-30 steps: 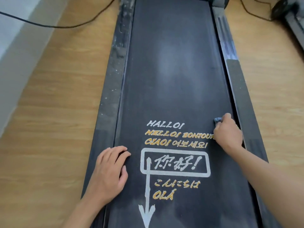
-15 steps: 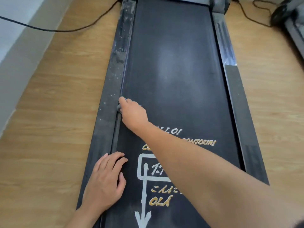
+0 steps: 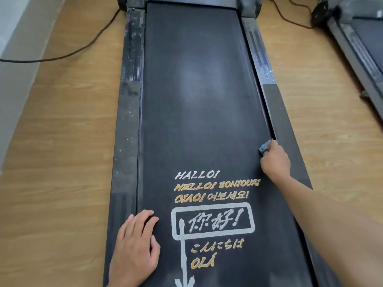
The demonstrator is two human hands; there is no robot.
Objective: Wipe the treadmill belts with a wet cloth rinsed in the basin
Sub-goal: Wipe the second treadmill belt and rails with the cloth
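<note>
A black treadmill belt (image 3: 199, 96) runs away from me, printed with white and yellow greetings near its close end. My right hand (image 3: 274, 160) grips a small blue-grey cloth (image 3: 264, 147) and presses it on the belt's right edge, beside the right side rail (image 3: 279, 112). Only a bit of the cloth shows past my fingers. My left hand (image 3: 134, 249) lies flat with straight fingers on the belt's left edge, next to the dusty left side rail (image 3: 128, 112).
Wooden floor (image 3: 62, 162) lies on both sides. A black cable (image 3: 68, 53) crosses the floor at the far left toward a grey wall. A second treadmill (image 3: 360, 50) stands at the far right, with another cable (image 3: 290, 15) near its front. No basin is in view.
My right hand swept the cloth from the belt's right edge to the left edge and back to the right edge, now a little farther up. My left hand stayed in place.
</note>
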